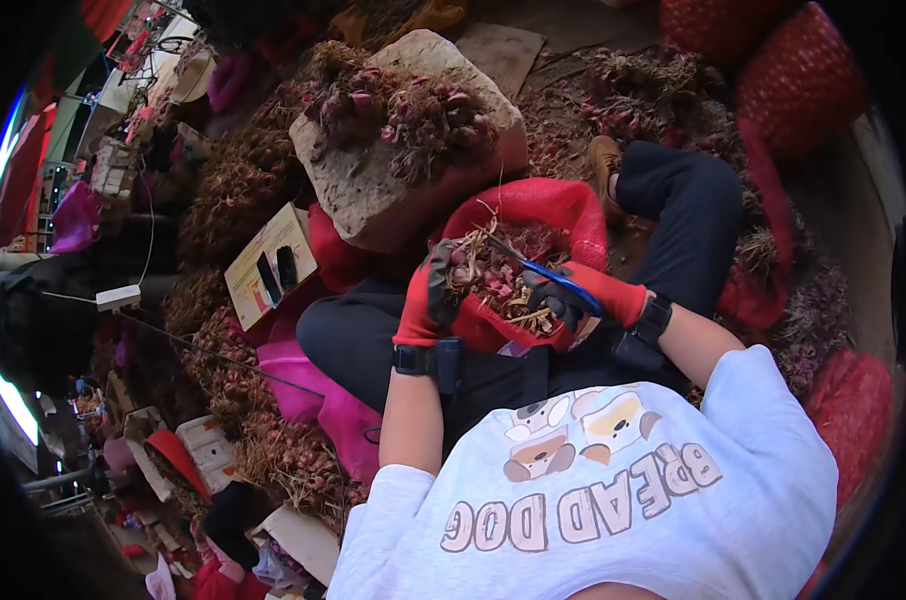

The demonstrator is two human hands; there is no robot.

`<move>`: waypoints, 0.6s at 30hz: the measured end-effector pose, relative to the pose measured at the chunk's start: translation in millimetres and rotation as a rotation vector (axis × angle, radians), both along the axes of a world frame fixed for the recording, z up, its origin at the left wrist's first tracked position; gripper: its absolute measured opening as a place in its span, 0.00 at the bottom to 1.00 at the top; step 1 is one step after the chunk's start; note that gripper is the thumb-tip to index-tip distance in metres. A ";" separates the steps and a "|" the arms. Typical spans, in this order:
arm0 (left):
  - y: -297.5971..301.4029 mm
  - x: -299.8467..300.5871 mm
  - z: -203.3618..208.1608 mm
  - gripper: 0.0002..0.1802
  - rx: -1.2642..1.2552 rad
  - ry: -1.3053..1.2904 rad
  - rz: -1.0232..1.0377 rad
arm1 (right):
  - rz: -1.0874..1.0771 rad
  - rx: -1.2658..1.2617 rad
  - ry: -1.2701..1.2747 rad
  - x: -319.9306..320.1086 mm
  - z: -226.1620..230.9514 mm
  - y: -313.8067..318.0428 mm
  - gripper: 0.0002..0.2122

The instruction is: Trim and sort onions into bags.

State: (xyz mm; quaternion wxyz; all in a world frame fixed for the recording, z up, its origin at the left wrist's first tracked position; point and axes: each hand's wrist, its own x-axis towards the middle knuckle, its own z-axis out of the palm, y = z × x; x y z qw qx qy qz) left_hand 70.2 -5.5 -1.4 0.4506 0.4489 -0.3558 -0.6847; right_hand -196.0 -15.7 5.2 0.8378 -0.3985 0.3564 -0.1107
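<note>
My left hand (429,295), in a red and black glove, is closed around a bunch of shallots (463,262) with dry roots and stalks. In my right hand (595,290), gloved alike, is a pair of scissors (565,280) with blue handles. The dark blades point up and left toward the bunch; whether they touch it I cannot tell. Between my legs lies a red mesh bag (573,207), its mouth wide, with loose shallots and dry trimmings (503,285) in it below both hands.
Ahead stands a pale stone-like block (348,195) bearing shallot bunches (428,115). A yellowish board (248,262) with a dark object lies left of it. Shallot heaps (273,440) and pink cloth (293,380) spread leftward. Full red mesh sacks (803,85) stand far right.
</note>
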 end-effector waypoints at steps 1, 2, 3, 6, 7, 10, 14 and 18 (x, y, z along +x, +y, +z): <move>2.8 -0.5 -1.0 0.08 -0.044 -0.069 -0.012 | 0.017 -0.042 0.019 3.0 3.9 -1.8 0.15; 4.8 -0.6 -1.8 0.08 -0.087 -0.141 -0.023 | 0.026 0.014 0.005 3.2 10.0 -4.6 0.16; 5.7 -3.1 1.9 0.07 -0.346 -0.365 -0.020 | 0.027 0.018 0.008 2.3 8.3 -6.1 0.16; 5.9 -1.1 -3.3 0.07 -0.864 -0.812 -0.007 | -0.049 -0.047 -0.023 -4.3 -1.0 -4.4 0.16; 3.1 4.2 -16.0 0.09 -0.779 -0.783 -0.061 | -0.048 -0.048 -0.021 -1.7 -4.0 -5.7 0.16; 3.9 5.2 -32.5 0.12 -0.588 -0.659 -0.089 | -0.270 -0.184 0.043 2.8 -5.4 -19.4 0.19; 1.6 -10.8 -2.9 0.13 -0.891 -1.016 -0.083 | -0.350 -0.122 -0.072 16.1 9.5 -27.4 0.17; 4.0 -26.2 -35.0 0.14 -0.015 -0.187 0.049 | -0.264 -0.479 0.017 48.2 7.8 -34.0 0.14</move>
